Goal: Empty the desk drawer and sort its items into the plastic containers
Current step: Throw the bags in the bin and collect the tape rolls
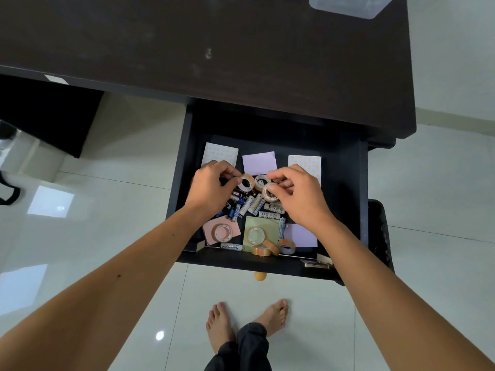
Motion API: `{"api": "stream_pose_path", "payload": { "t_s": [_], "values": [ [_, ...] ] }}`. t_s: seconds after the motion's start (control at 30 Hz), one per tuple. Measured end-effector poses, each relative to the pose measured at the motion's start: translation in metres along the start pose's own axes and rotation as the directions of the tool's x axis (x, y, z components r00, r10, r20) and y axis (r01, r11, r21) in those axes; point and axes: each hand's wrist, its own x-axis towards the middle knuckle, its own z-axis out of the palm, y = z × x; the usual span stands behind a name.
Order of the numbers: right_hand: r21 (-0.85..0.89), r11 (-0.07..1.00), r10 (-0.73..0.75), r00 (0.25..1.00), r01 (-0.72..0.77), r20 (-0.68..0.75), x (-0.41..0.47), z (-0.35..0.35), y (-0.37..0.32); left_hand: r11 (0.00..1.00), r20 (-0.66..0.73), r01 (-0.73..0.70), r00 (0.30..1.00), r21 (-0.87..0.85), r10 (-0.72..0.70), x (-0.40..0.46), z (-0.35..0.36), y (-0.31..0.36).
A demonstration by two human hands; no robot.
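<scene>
1. Head view, looking straight down: nearest the camera, two bare feet (246, 321) stand on pale glossy floor tiles (112, 210), just on the near side of the open drawer (345, 188).
2. An orange knob (260, 276) sticks out below the drawer's front edge.
3. Inside the drawer, along its front wall, lie a battery (232, 247) on its side and a cluster of three small tape rolls (273, 247).
4. Just behind those, a pink sticky pad (210, 231) carries one tape roll (223, 232), a pale green pad (270, 223) carries another (255, 235), and a lilac pad (301, 235) lies toward the drawer's right wall.
5. A loose heap of batteries (251, 206) fills the drawer's middle.
6. Above that heap, the left hand (211, 187) pinches one tape roll (246, 183) between thumb and fingertips.
7. The right hand (300, 194) has its fingers curled round a second roll (268, 192); a third roll (261, 181) sits between the two, touching them, and I cannot tell which hand, if either, holds it.
8. Toward the drawer's back wall lie a patterned white sheet (219, 152), a lilac pad (259, 163) and another patterned sheet (305, 162).
9. Beyond the drawer runs the dark desk top (214, 49).
10. A clear plastic container (348, 5) stands on the desk's far right corner, cut off by the frame edge.
</scene>
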Motion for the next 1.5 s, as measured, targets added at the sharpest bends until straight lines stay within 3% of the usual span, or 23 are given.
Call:
{"api": "stream_pose_path", "payload": {
  "t_s": [0.2, 0.33, 0.7, 0.93, 1.1, 1.33, 1.5],
  "values": [
    [-0.097, 0.995, -0.027, 0.999, 0.030, 0.034, 0.014, 0.013, -0.001, 0.991, 0.039, -0.130, 0.991, 0.042, 0.128, -0.005, 0.002, 0.000],
    [-0.134, 0.991, -0.017, 0.997, 0.027, 0.074, 0.015, 0.013, 0.001, 0.997, 0.074, -0.078, 0.994, -0.005, 0.078, -0.008, 0.001, 0.003],
    [-0.155, 0.988, 0.012, 0.975, 0.023, 0.220, 0.020, 0.001, -0.006, 0.949, 0.057, 0.063, 0.997, -0.310, -0.048, -0.009, -0.009, -0.007],
    [-0.193, 0.978, -0.023, 0.955, 0.083, 0.295, 0.018, 0.005, -0.006, 0.798, 0.070, 0.165, 0.986, -0.580, -0.153, -0.016, -0.012, -0.004],
    [-0.108, 0.993, -0.017, 0.970, 0.045, 0.244, 0.015, 0.001, -0.011, 0.759, 0.120, 0.198, 0.980, -0.620, -0.158, -0.015, -0.013, -0.002],
    [0.161, 0.985, 0.027, 0.980, -0.059, 0.195, 0.018, -0.002, -0.026, 0.745, 0.163, 0.207, 0.978, -0.634, -0.132, -0.018, -0.013, 0.001],
    [0.158, 0.986, 0.019, 0.981, -0.051, 0.195, 0.019, 0.006, -0.030, 0.659, 0.237, 0.250, 0.965, -0.709, -0.111, -0.020, -0.015, 0.006]
  ]
}}
